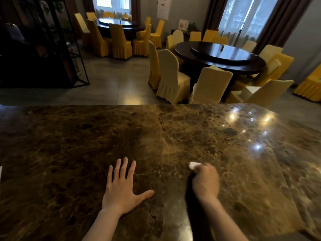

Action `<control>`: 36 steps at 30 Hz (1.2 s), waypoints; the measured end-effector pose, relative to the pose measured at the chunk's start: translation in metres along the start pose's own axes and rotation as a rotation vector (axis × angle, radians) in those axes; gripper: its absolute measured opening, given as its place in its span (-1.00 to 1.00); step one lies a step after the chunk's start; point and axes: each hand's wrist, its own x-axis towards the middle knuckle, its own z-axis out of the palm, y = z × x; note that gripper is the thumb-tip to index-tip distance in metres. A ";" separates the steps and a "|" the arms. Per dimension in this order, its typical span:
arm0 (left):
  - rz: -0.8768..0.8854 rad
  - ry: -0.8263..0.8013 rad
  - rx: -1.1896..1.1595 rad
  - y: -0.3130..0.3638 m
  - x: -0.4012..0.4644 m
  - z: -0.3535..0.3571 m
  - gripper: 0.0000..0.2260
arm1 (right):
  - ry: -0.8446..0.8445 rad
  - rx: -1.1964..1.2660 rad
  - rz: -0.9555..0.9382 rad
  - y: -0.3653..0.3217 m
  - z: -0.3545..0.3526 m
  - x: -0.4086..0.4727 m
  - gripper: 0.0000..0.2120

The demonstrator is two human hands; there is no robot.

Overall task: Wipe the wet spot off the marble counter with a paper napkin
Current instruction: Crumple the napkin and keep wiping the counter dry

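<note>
- Two hands are on the marble counter (86,136): the right hand (205,182) is closed around a wadded paper napkin (193,165), and the left hand (119,186) lies flat, fingers spread, holding nothing.
- Only a white corner of the napkin shows past the knuckles, near the counter's front middle.
- Napkin likely light, soft and quick to tear once soaked; best bunched under the fingertips.
- Polished stone looks slick; the wet spot cannot be made out.

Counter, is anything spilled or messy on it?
Nothing clearly stands out. The counter is bare and shiny, and no puddle shows among the light glints. The right hand holds a white napkin against it, blurred; the left hand lies flat, fingers spread.
</note>
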 end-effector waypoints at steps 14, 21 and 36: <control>-0.008 -0.036 0.028 -0.001 0.000 -0.003 0.17 | 0.082 -0.003 0.221 0.091 -0.045 0.023 -0.83; -0.005 -0.048 0.025 -0.001 0.001 -0.001 0.18 | -0.033 0.108 -0.081 -0.011 -0.014 -0.028 -0.90; -0.019 -0.063 0.020 0.001 0.002 -0.005 0.21 | 0.151 -0.080 0.210 0.140 -0.064 -0.018 -0.85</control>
